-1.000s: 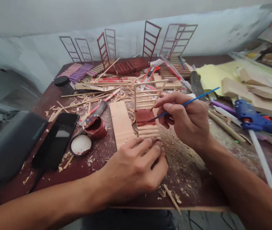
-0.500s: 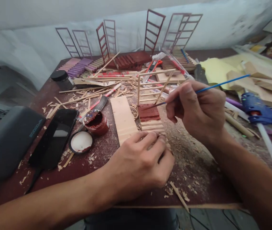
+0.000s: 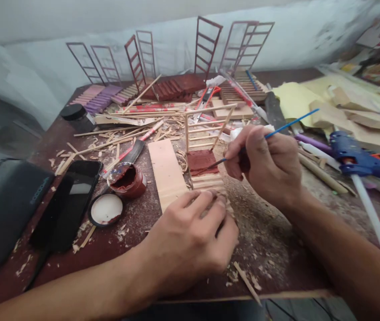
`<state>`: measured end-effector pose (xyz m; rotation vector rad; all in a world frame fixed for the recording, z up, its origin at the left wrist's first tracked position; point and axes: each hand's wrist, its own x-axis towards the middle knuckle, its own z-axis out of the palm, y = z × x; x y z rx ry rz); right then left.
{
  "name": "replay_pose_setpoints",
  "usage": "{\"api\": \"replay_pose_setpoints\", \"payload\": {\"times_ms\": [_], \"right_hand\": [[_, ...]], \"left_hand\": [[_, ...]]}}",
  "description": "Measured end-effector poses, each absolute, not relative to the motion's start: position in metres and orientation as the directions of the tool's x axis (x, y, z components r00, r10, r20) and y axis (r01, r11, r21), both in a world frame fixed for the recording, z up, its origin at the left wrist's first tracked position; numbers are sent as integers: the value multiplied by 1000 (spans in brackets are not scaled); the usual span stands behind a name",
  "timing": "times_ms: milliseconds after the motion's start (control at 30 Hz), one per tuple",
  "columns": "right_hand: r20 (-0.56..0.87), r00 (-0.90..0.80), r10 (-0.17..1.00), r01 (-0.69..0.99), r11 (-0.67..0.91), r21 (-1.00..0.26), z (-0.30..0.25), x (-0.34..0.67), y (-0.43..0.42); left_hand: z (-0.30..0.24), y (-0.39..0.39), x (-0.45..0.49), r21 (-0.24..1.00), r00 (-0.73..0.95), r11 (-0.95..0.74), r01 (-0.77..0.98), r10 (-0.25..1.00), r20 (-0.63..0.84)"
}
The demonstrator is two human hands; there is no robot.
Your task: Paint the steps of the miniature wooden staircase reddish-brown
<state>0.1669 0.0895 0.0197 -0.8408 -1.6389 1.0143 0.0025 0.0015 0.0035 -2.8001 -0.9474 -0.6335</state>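
Observation:
A small wooden stick model [image 3: 206, 171], like a slatted seat with an upright ladder back, sits in the middle of the board. Its far slats are painted dark red, the near slats bare. My left hand [image 3: 193, 238] presses down on the model's near end with curled fingers. My right hand [image 3: 266, 165] pinches a thin blue-handled paintbrush [image 3: 278, 129], whose tip touches the red-painted patch. An open pot of dark red paint [image 3: 126, 180] stands to the left, its white-lined lid [image 3: 105, 209] beside it.
A black phone [image 3: 66, 203] and a dark case [image 3: 4, 207] lie at the left. A blue glue gun [image 3: 360, 160] lies at the right. A flat wood panel [image 3: 166, 174] lies beside the model. Painted ladder frames [image 3: 206, 47] lean on the back wall. Sticks and shavings litter the board.
My right hand drew the brush back towards me and lower across the red patch after a stroke at its far edge. My left hand stayed on the model.

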Motion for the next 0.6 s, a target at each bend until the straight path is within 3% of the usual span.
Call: {"api": "replay_pose_setpoints", "payload": {"times_ms": [233,600], "right_hand": [[321,-317,892,23,345,-938,17,169,89],[368,-276,888,-5,381,-925,16,164,88]], "left_hand": [[3,1,3,33,695,-792,610,554,458],[1,-2,2,-3,707,-797,605,535,463]]}}
